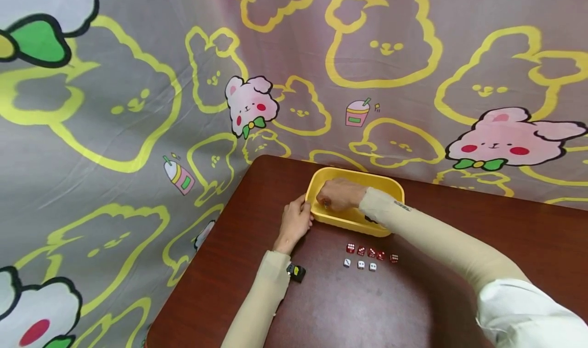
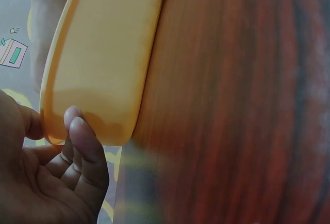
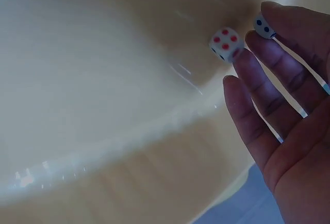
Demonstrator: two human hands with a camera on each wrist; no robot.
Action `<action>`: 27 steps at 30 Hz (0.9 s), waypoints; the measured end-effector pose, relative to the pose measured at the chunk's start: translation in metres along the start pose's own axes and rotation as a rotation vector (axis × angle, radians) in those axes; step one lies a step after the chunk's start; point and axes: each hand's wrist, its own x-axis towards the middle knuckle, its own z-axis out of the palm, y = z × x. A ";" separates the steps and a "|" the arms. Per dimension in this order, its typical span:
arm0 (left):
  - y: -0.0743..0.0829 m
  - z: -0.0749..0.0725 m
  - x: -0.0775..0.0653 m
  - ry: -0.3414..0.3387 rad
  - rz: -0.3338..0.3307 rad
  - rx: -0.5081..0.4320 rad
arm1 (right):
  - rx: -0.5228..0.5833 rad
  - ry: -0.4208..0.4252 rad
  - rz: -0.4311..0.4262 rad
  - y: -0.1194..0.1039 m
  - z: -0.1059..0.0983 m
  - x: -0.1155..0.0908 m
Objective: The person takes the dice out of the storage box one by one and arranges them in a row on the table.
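Note:
A yellow plastic basin [image 1: 349, 224] stands near the back of the table. At its left end my left hand [image 1: 296, 220] grips the wall, with the thumb by the rim and fingertips against the outside in the left wrist view. My right hand [image 1: 342, 194] reaches down inside the basin. There its thumb and index finger pinch a white die [image 3: 264, 27] with dark pips. Another white die [image 3: 226, 44], showing red pips, lies in the basin right by the middle fingertip.
In front of the basin lie several red dice [image 1: 371, 252] in a row, with three white dice [image 1: 361, 265] nearer me. The brown table [image 1: 229, 266] meets a patterned cloth [image 1: 294, 108] at its back and left edges.

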 end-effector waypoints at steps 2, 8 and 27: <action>0.000 0.000 0.000 0.002 0.003 0.000 | 0.014 0.014 -0.002 0.000 -0.003 -0.002; 0.001 0.001 -0.001 0.008 0.005 0.003 | 0.032 0.019 0.022 0.001 -0.010 -0.006; -0.001 0.002 -0.001 0.008 0.001 -0.008 | 0.011 0.082 -0.049 -0.009 -0.030 -0.032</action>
